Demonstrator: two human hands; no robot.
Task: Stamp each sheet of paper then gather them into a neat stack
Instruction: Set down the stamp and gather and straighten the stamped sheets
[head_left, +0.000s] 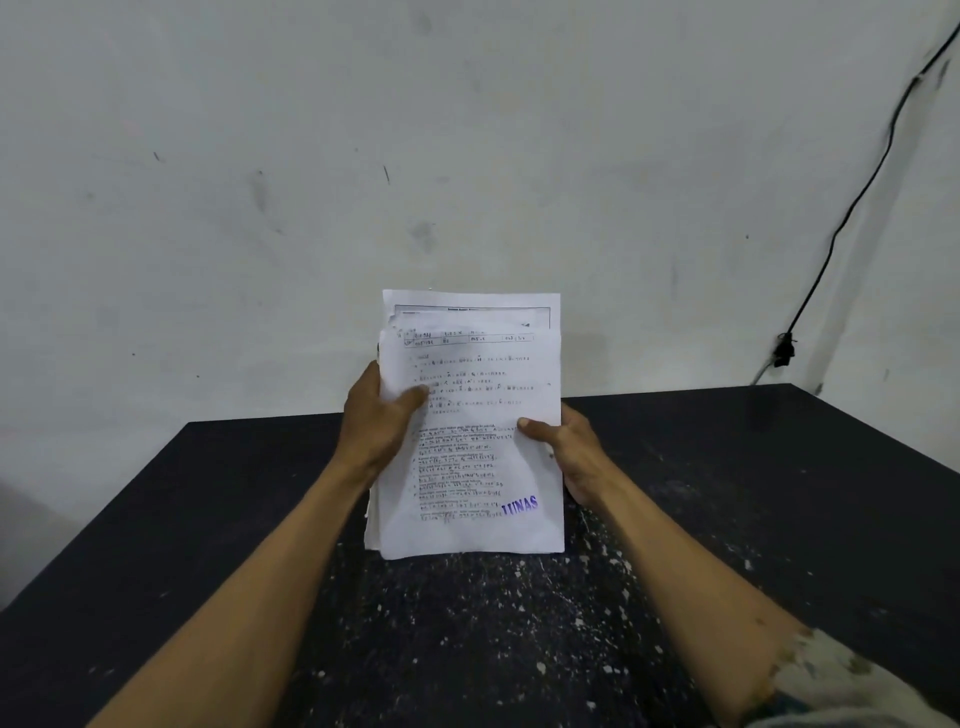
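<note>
A stack of printed paper sheets (470, 447) stands upright on its lower edge on the black table (753, 493), facing me. The front sheet carries a purple stamp mark reading "LUNAS" (520, 506) near its lower right corner. A sheet behind it sticks up higher at the top, so the edges are uneven. My left hand (375, 415) grips the stack's left edge, thumb across the front. My right hand (569, 441) grips the right edge, thumb on the front sheet. No stamp tool is in view.
The table is dark with white paint specks near me. A pale wall (467, 156) rises right behind its far edge. A black cable (852, 202) runs down the wall at the right to a plug.
</note>
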